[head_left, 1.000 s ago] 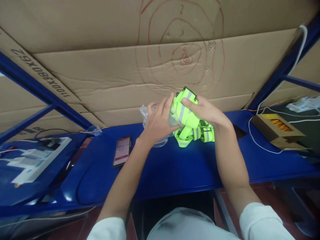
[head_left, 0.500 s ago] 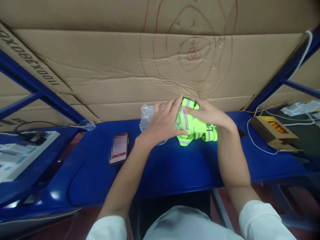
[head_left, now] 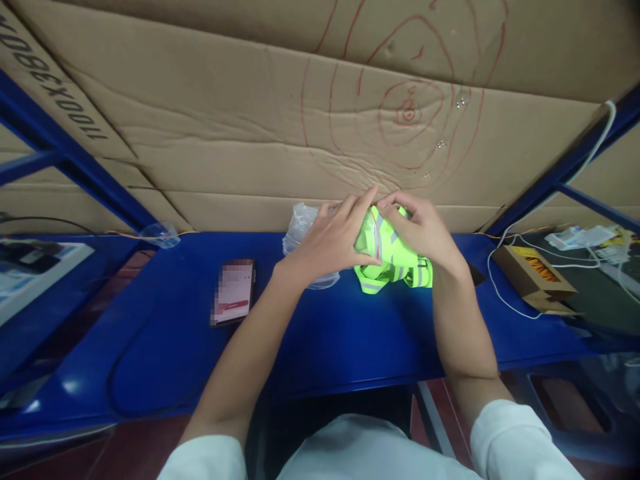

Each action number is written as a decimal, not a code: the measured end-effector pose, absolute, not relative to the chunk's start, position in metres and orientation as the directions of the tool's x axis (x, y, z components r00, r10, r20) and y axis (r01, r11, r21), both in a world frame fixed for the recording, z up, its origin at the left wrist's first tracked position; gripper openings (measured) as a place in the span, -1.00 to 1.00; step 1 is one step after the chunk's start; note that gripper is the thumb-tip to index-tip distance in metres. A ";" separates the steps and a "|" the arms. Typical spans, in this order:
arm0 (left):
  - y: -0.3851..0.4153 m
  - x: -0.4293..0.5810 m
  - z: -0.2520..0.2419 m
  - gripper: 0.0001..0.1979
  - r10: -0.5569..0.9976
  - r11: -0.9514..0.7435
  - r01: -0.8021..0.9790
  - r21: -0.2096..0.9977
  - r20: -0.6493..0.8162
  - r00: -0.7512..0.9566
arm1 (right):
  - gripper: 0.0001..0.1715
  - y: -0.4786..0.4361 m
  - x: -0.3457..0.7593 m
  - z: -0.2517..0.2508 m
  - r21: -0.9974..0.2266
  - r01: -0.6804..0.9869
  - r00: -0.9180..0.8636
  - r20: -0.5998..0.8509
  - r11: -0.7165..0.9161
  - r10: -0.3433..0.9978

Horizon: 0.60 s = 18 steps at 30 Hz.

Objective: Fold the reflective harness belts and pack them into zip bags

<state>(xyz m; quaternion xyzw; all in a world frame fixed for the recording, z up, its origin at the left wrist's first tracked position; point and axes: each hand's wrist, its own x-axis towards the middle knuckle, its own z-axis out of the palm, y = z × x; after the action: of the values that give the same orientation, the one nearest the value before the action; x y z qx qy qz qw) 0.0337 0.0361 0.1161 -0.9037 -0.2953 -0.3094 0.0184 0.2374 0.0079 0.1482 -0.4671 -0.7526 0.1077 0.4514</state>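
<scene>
A bundle of neon-yellow reflective straps [head_left: 395,263] with grey stripes rests on the blue shelf [head_left: 350,333]. My left hand [head_left: 333,240] is closed on the mouth of a clear plastic bag [head_left: 300,227] and touches the left side of the bundle. My right hand [head_left: 423,230] grips the top of the bundle, its fingers curled over it. The fingertips of both hands meet above the straps. Part of the bundle is hidden behind my hands.
A phone [head_left: 233,291] with a lit screen lies on the shelf to the left. A cardboard sheet [head_left: 250,133] with red circles forms the back wall. An open cardboard box [head_left: 537,280] and white cables [head_left: 505,267] lie to the right. White boxes [head_left: 30,273] lie at far left.
My hands have come closer together over the straps, pushing the bundle lower against the bag. The view has shifted a little to the left and down.
</scene>
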 end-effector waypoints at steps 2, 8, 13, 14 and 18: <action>0.035 0.033 0.117 0.33 0.549 -0.807 0.567 0.165 0.564 0.618 | -0.56 0.007 0.236 0.148 -0.590 0.612 -0.148 0.568 0.527 0.809; 0.029 0.033 0.118 0.20 0.525 -0.837 0.509 0.201 0.557 0.643 | -0.67 0.009 0.231 0.144 -0.648 0.511 -0.144 0.584 0.566 0.799; 0.029 0.037 0.115 0.15 0.488 -0.866 0.444 0.231 0.586 0.646 | -0.75 0.006 0.233 0.148 -0.622 0.542 -0.180 0.571 0.565 0.801; 0.029 0.037 0.115 0.15 0.482 -0.871 0.428 0.242 0.589 0.648 | -0.76 0.005 0.232 0.148 -0.628 0.535 -0.178 0.571 0.565 0.802; 0.023 0.036 0.119 0.15 0.460 -0.880 0.420 0.221 0.614 0.641 | -0.76 0.005 0.222 0.144 -0.632 0.533 -0.003 0.664 0.563 0.747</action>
<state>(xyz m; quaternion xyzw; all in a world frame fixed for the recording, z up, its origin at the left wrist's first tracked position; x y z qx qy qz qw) 0.0356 0.0232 0.1187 -0.9054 -0.2430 -0.3470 -0.0289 0.2223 0.0049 0.1442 -0.4565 -0.7010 0.0997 0.5388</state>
